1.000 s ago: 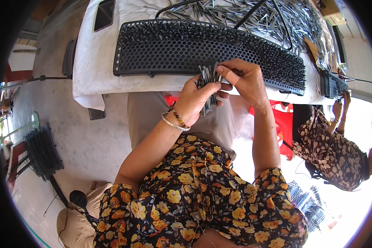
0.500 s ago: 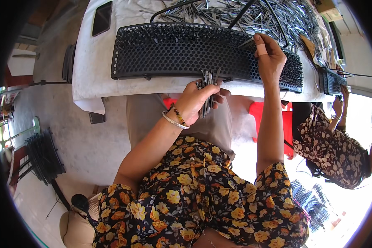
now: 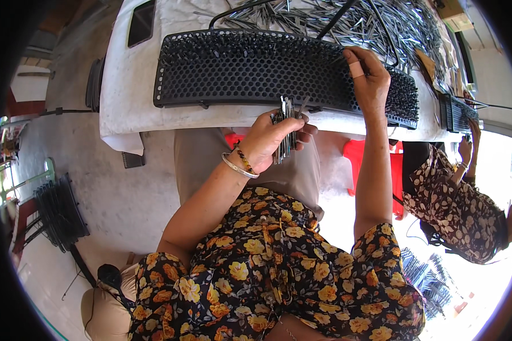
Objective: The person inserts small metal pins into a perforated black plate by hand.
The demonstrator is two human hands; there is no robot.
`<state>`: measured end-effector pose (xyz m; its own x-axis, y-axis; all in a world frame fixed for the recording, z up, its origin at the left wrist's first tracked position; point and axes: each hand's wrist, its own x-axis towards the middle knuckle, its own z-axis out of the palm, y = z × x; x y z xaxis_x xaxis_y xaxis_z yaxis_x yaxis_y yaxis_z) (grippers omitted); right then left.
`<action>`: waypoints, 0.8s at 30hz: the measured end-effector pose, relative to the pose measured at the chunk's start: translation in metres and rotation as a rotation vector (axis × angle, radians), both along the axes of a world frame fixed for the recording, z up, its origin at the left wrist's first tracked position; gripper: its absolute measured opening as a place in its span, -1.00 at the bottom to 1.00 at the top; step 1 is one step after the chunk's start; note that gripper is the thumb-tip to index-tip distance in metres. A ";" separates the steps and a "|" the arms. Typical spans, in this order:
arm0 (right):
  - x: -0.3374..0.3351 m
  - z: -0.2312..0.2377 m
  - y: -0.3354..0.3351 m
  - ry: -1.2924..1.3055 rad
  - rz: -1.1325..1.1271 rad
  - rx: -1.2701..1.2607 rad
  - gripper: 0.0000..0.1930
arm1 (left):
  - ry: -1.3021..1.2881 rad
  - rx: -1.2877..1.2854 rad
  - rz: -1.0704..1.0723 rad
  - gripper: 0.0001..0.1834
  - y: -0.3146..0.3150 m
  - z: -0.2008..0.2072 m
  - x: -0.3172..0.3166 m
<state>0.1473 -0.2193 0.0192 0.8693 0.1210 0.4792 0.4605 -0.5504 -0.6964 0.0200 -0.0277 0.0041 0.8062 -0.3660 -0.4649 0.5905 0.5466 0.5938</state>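
Note:
A bundle of thin, shiny dark strips [image 3: 284,136] is gripped in my left hand [image 3: 263,139], just off the near edge of a long black perforated panel [image 3: 239,77]. One strip leans out of the bundle toward the right. My right hand [image 3: 372,85], with a pale band around a finger, is closed in a pinch at the panel's far side, right of the middle. Whatever its fingertips hold is hidden among the dark upright pieces there. Many such pieces [image 3: 227,42] stand in the holes along the far side and the right end; the middle and near holes are bare.
A large heap of loose strips [image 3: 375,31] lies behind the panel, crossed by black bent rods. A phone [image 3: 141,23] rests at the far left of the cloth-covered table [image 3: 128,74]. Another person [image 3: 458,199] works at the right, near a red stool [image 3: 355,165].
My right hand has moved slightly left and down to the panel's far side. The strip seen at its fingertips before is no longer distinct. My left hand stays nearly still with the bundle.

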 end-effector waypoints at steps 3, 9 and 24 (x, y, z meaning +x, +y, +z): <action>0.000 -0.001 0.002 -0.050 0.034 -0.082 -0.83 | 0.006 -0.012 -0.005 -0.78 0.000 -0.001 -0.002; -0.007 0.005 0.007 0.027 -0.019 -0.127 -0.83 | 0.066 -0.002 -0.024 -0.78 0.002 0.000 -0.004; -0.011 0.008 0.011 -0.010 -0.034 -0.186 -0.82 | -0.089 0.040 -0.063 -0.76 0.000 0.002 -0.006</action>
